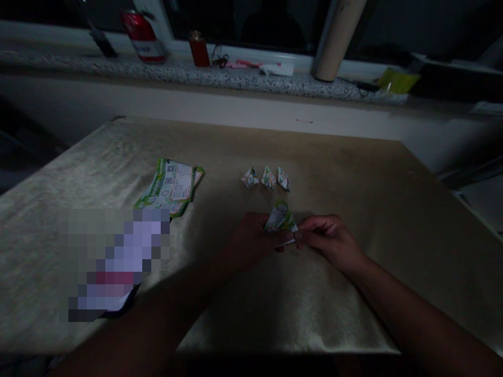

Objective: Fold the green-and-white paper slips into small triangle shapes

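Near the middle of the table, my left hand (253, 238) grips a partly folded piece of green and white printed paper (280, 219), its thumb lying along the lower edge. My right hand (330, 238) pinches the lower right corner of the same paper between thumb and fingers. Beyond the hands, three small folded paper pieces stand in a row: a left one (250, 178), a middle one (268, 178) and a right one (283, 179). To the left lies a stack of green and white printed sheets (173, 183). The light is dim, so fold details are hard to make out.
A blurred-out, phone-like object (121, 267) rests on the cloth-covered table (346, 167) at the left. Along the speckled windowsill (176, 70) stand a red can (143, 39), a small red bottle (199, 50), a cardboard tube (340, 39) and a yellow-green item (398, 81).
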A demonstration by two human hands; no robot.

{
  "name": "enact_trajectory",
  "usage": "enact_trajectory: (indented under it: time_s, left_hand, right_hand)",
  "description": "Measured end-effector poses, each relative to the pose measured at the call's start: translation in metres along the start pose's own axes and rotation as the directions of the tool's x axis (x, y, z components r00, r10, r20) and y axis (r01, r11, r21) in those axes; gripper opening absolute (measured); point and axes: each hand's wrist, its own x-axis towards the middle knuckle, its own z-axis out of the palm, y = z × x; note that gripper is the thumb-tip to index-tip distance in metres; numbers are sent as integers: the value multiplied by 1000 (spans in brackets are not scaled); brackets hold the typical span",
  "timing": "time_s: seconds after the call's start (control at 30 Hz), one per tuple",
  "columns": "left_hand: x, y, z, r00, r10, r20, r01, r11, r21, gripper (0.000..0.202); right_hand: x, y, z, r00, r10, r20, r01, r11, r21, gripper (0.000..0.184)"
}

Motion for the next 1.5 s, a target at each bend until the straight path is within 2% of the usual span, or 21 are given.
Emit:
enact_trajectory:
  time_s: [0.2,0.33,0.53,0.63,0.73,0.9,1.13,1.2,1.3,1.33,1.4,1.5]
  left_hand:
    - [1,0,-1,999,16,27,-16,1000,9,31]
    - [2,0,-1,999,9,34,-8,1000,-14,30]
    - [0,1,-4,998,-37,57,41,997,-64,27]
    - [-2,0,-5,996,-77,42,80,994,-73,28]
    - [-2,-3,-4,994,-84,75,89,994,-68,31]
    - [0,-4,-1,985,-97,142,111,990,-91,29]
    - [0,0,-4,983,-129,134,136,990,-44,24]
    - [-4,-1,-2,970,-160,182,159,987,18,24]
    - [-10,-4,3,923,-217,318,199,976,89,26]
    - [-11,-5,4,926,-227,303,212,974,82,27]
    - [-10,-5,5,938,-215,271,206,977,63,27]
    - [-6,-4,3,957,-198,212,191,980,49,25]
  right_hand:
    - [1,7,1,998,47,-40,-44,997,59,10]
    - [1,11,0,997,72,-26,-70,994,89,9]
    - [0,13,-4,999,34,-20,-30,988,153,11]
    - [0,10,-5,999,13,33,-18,987,158,13]
    - [0,6,-2,995,19,99,-27,996,87,16]
    - [-3,0,5,1000,1,18,-1,1000,19,16]
    - [-3,0,9,999,27,-43,-24,997,71,14]
    - [0,0,2,996,16,-91,-4,992,129,14]
    - [6,-1,-10,962,-43,-269,105,969,222,12]
    - [7,-1,-14,956,-47,-288,117,965,234,12]
    - [7,-2,-17,963,-37,-266,106,963,247,14]
    - [5,-1,-13,986,-52,-158,82,979,188,18]
